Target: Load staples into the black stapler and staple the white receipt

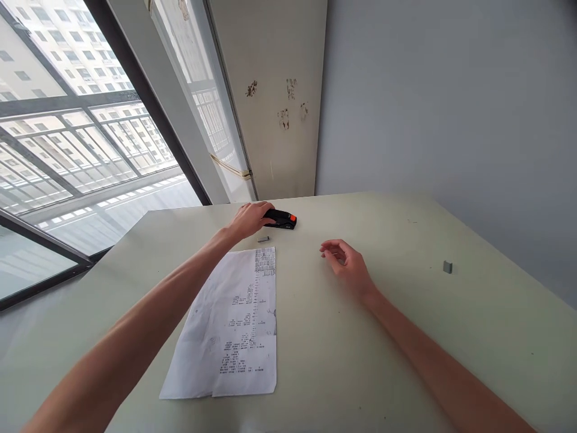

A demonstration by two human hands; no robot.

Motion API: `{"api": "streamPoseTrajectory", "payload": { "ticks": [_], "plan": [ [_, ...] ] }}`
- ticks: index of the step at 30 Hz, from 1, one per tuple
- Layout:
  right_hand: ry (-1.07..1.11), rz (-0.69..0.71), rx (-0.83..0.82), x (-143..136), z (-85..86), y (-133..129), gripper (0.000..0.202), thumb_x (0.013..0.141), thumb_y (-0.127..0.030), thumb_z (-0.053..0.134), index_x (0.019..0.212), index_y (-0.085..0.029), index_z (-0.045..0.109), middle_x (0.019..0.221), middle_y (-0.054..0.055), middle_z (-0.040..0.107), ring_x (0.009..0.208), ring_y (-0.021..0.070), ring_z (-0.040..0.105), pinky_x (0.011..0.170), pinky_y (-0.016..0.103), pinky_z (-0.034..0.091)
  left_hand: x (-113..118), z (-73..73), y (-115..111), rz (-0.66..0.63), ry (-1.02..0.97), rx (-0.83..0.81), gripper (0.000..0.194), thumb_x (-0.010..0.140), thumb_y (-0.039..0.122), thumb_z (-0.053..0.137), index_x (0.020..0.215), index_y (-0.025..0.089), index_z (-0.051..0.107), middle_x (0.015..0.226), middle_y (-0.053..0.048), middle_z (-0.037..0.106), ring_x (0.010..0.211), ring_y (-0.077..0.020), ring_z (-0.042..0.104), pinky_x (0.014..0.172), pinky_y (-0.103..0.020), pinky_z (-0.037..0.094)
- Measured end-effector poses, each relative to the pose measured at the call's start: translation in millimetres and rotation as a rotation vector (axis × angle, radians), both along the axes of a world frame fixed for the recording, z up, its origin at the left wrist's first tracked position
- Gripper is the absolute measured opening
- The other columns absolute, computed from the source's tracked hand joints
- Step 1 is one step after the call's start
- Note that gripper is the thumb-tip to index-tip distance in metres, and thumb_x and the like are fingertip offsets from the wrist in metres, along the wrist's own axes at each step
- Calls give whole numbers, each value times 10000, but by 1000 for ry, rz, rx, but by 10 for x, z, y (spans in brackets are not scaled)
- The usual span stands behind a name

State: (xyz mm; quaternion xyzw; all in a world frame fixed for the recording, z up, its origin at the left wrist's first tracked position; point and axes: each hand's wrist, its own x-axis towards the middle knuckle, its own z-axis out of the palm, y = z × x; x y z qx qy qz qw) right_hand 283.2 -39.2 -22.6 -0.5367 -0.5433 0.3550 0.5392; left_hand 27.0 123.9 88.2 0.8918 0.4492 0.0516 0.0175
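Note:
Near the far edge of the table, my left hand (251, 219) is closed on the left end of a black stapler (283, 219) with an orange-red tip. My right hand (345, 261) hovers over the table to the right of the paper, its fingers curled and the thumb apart from them, holding nothing. Printed paper sheets (243, 325) lie on the table, partly under my left forearm. A small grey strip of staples (264, 239) rests between the stapler and the top of the paper.
The pale table (315, 367) carries a small grey block (448, 266) at the right. A grey wall (428, 102) borders the table on the right. Glass windows (67, 132) stand at the left, and a stained panel (274, 66) rises behind the far edge.

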Motion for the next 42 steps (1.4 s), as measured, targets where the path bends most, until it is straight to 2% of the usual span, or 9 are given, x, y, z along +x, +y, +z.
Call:
{"api": "streamPoseTrajectory", "payload": {
  "ticks": [5,8,11,16,20,24,28,34,42],
  "plan": [
    [67,-170,29,124,-11,85,321,982,-530,583,1093,-236,644,1141,114,740,1070,254,696,944,434,560,315,114,-713,-69,-38,15,352,1023,513,570,1214,224,635,1146,-69,745,929,-273,707,789,-357,485],
    [84,-163,25,231,41,81,340,981,-559,581,1044,-232,649,1067,99,743,985,242,706,908,427,567,521,-32,-1228,-151,-49,-27,298,1029,490,562,1150,231,645,1057,-74,749,841,-256,718,707,-346,485],
    [72,-51,22,348,105,-8,367,970,-602,607,959,-241,672,966,70,743,866,221,691,830,396,569,711,-267,-1635,-210,-51,-92,231,1023,444,592,1096,231,644,1013,-76,744,827,-254,728,677,-340,487],
    [-11,74,-47,511,94,-239,433,957,-670,613,875,-252,690,880,61,729,795,217,645,778,382,563,928,-490,-1948,-219,-161,-125,263,1028,458,611,1118,213,644,990,-81,747,865,-271,738,749,-388,528],
    [27,49,-104,566,59,-311,455,957,-687,606,887,-250,710,897,60,739,780,205,646,784,369,570,718,-380,-1746,-156,-328,-95,532,987,689,573,1263,240,649,1061,-78,765,976,-277,725,935,-439,531],
    [48,86,-128,538,82,-284,469,934,-699,635,862,-242,708,900,57,735,766,191,641,734,339,554,139,-291,-1107,281,-297,-36,369,1070,535,458,1186,249,660,1100,-69,742,996,-247,702,908,-382,526],
    [51,123,-114,517,94,-262,465,926,-693,652,840,-238,696,887,57,726,760,189,639,708,328,543,-264,-433,-565,526,-220,-56,419,984,523,569,1178,152,594,1166,-193,716,1073,-354,685,957,-485,494],
    [31,130,-136,555,61,-263,475,920,-709,645,865,-241,705,898,65,740,758,195,645,678,325,556,-132,-649,-309,634,-165,-133,565,906,610,611,1245,166,529,1135,-194,747,1117,-379,682,1032,-534,433],
    [68,145,-150,545,62,-257,468,918,-701,649,869,-239,704,892,63,724,771,196,636,646,312,539,-66,-636,-214,575,-149,-155,492,869,354,659,1306,176,520,1115,-143,757,1105,-340,678,910,-444,512]
  ]
}}
